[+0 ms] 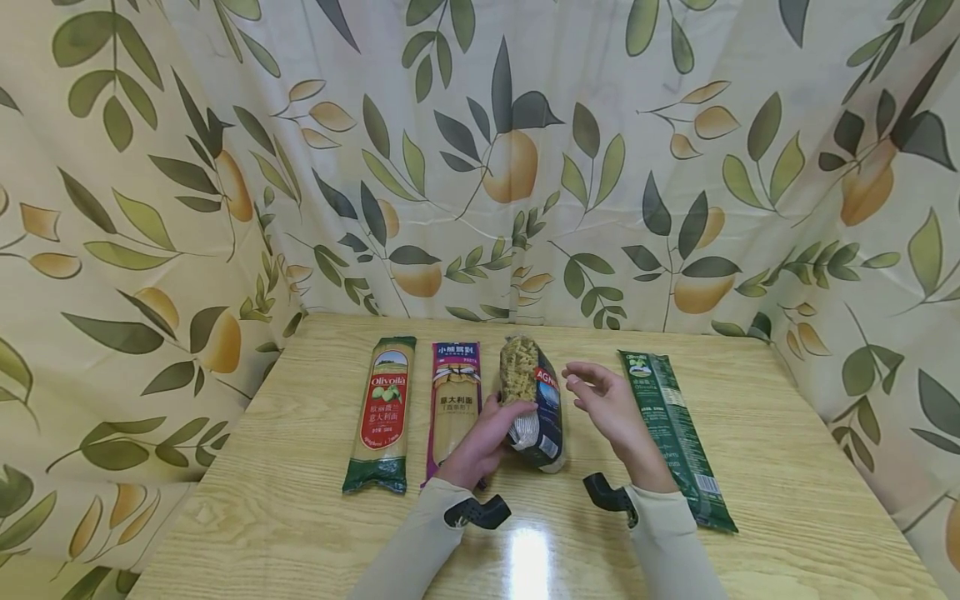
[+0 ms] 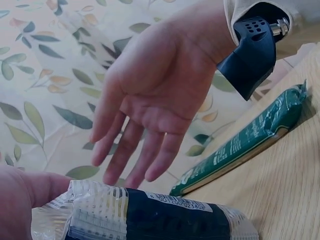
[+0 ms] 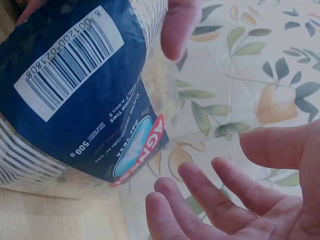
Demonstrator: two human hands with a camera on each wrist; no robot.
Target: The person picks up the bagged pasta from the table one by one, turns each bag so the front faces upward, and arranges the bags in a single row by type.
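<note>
While the pasta bag (image 1: 549, 408) is gripped by the left hand (image 1: 482, 442) alone before the back edge of the table (image 1: 795, 433), and the right hand (image 1: 609, 410) is held empty with fingers loosely extended, a twisting slip might be caused by loose pasta (image 1: 518, 367) shifting.

Reads "AGNES" on the bag (image 3: 95, 115), in white on red, with "DAL 1824" just beside and "ELICHE TRICOLORI", "COOKING TIME" and "500 g" in small white print. Shows 8 001200 023808 along the barcode (image 3: 69, 64). On the leftmost pack (image 1: 385, 408), says "Olivoilà" in white on red, above 欧丽薇兰, 意大利面 and "spaghetti". On the purple pack (image 1: 456, 392), says 小熊驾到 at the top, "PASTA" below and 意大利面 in the middle. On the green pack (image 1: 677, 425), says "Olivoilà" near the top; too small to read further down.
</note>
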